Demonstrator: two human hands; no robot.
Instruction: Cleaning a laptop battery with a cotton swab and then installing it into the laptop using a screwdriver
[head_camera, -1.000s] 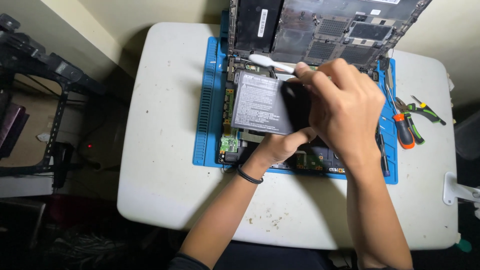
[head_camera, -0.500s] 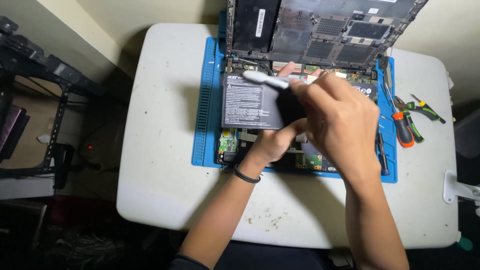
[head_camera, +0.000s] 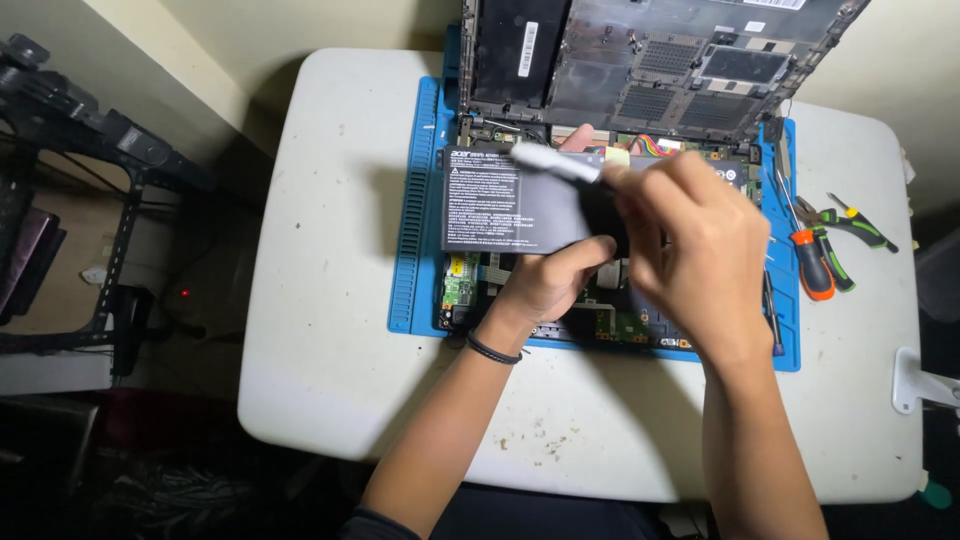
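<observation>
The left hand (head_camera: 545, 285) now clamps the battery (head_camera: 510, 205) higher above the blue mat (head_camera: 420, 200). The right hand (head_camera: 690, 250), fingers closed on a white tool (head_camera: 555, 163), has risen to the battery's top edge.

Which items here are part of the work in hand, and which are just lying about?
In use:
- flat black battery pack, left hand under it
- white tool in right hand
- opened laptop
- blue mat

Lying about:
- orange-handled screwdriver
- green-handled pliers

one opened laptop (head_camera: 640, 70), one battery pack (head_camera: 510, 205), one blue mat (head_camera: 415, 250), one screwdriver (head_camera: 810, 265), one pair of pliers (head_camera: 850, 225).
</observation>
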